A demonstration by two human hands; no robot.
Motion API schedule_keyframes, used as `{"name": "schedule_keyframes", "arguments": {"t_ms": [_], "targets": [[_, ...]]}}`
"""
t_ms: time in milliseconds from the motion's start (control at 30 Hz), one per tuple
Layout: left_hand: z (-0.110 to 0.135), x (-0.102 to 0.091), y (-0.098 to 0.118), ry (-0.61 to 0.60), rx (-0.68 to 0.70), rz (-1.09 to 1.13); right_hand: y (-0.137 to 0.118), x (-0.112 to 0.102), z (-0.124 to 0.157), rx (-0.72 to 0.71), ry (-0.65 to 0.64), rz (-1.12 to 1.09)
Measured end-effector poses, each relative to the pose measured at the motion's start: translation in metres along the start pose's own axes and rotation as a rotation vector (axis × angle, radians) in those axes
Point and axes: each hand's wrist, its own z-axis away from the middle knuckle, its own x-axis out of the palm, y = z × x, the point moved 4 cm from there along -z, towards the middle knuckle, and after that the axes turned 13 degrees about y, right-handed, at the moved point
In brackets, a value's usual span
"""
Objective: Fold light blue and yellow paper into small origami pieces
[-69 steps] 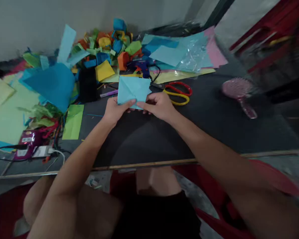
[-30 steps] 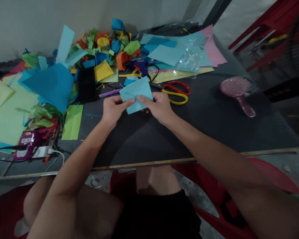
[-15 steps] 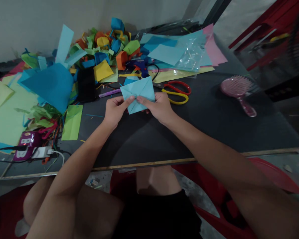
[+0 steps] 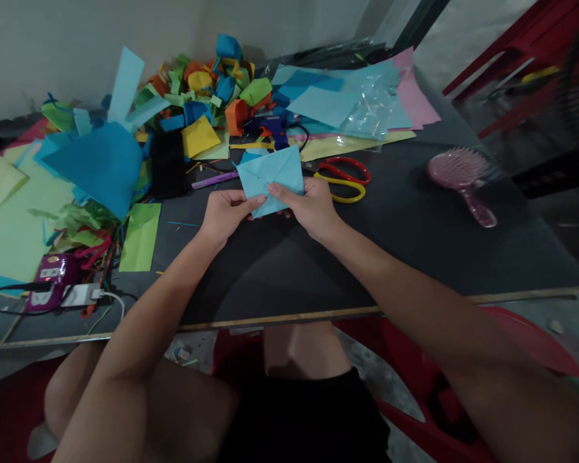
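Note:
A light blue folded paper (image 4: 282, 168), square with creases meeting near its middle, is held tilted above the dark table. My left hand (image 4: 226, 215) grips its lower left edge, thumb on top and fingers underneath. On the right side my right hand (image 4: 314, 204) pinches the same paper, its thumb lying across the face near the centre. Just behind the right hand lie scissors (image 4: 345, 181) with one red and one yellow handle. A purple pen-like stick (image 4: 215, 180) rests left of the paper, partly covered by it.
Colourful folded paper pieces (image 4: 200, 83) are heaped at the back, beside a blue glue gun (image 4: 274, 128). Paper sheets (image 4: 323, 106) and clear plastic lie back right. A pink hairbrush (image 4: 463, 177) is at right. Left are a blue paper cone (image 4: 101, 164), a black phone-like slab (image 4: 168, 164) and a purple power socket (image 4: 53, 276).
The folded paper has shifted slightly right and up. My left thumb has slid from near its centre down to the lower edge; the right thumb stays on its face.

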Motion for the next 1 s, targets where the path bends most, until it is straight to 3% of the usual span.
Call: {"name": "schedule_keyframes", "arguments": {"t_ms": [233, 433, 667, 1000], "targets": [[0.0008, 0.0, -0.0054, 0.027, -0.195, 0.112, -0.002, 0.0005, 0.0014, 0.002, -0.015, -0.008], [-0.0013, -0.0024, -0.0074, 0.051, -0.273, 0.1, -0.0032, 0.0003, 0.0016, 0.023, -0.054, -0.01], [-0.0053, -0.0041, -0.0081, 0.042, -0.266, 0.081, -0.0028, -0.0005, 0.0006, -0.004, -0.047, 0.03], [-0.0061, -0.0056, -0.0038, 0.081, -0.114, 0.091, -0.0045, 0.0001, 0.001, 0.004, -0.059, 0.037]]}}
